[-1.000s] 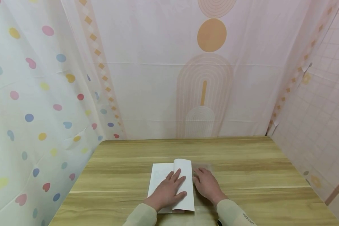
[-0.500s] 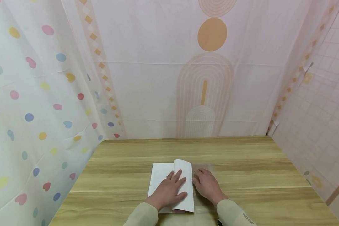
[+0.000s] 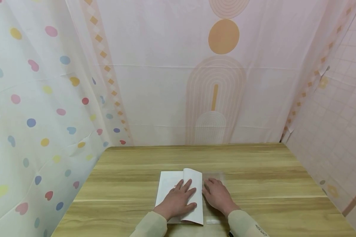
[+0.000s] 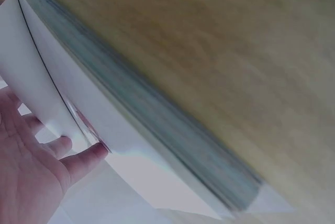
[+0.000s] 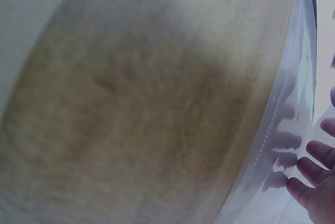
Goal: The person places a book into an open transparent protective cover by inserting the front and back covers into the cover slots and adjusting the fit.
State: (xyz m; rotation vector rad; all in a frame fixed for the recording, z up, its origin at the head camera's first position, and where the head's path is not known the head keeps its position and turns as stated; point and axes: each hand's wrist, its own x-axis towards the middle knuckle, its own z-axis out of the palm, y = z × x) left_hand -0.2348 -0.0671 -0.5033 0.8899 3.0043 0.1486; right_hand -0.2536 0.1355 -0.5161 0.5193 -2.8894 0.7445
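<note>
A thick white book (image 3: 166, 180) lies on the table, its block of page edges (image 4: 146, 109) showing in the left wrist view. On its right half a white cover flap (image 3: 192, 179) bulges up along a curved fold. My left hand (image 3: 176, 201) rests across book and flap, fingers spread; a small red print shows near its fingertips. A clear plastic sheet (image 3: 214, 176) extends from the book's right side, shiny and with a dashed line in the right wrist view. My right hand (image 3: 219, 197) rests over this plastic, fingertips right at the flap's edge.
The wood-grain table (image 3: 264, 177) reaches back to a patterned curtain (image 3: 154, 98). More curtains hang on both sides, a dotted one (image 3: 47, 125) at left and a checked one (image 3: 338, 131) at right.
The flap's right edge has shifted slightly toward the person. A bit more red print shows by the left fingertips. Both hands stay almost where they were.
</note>
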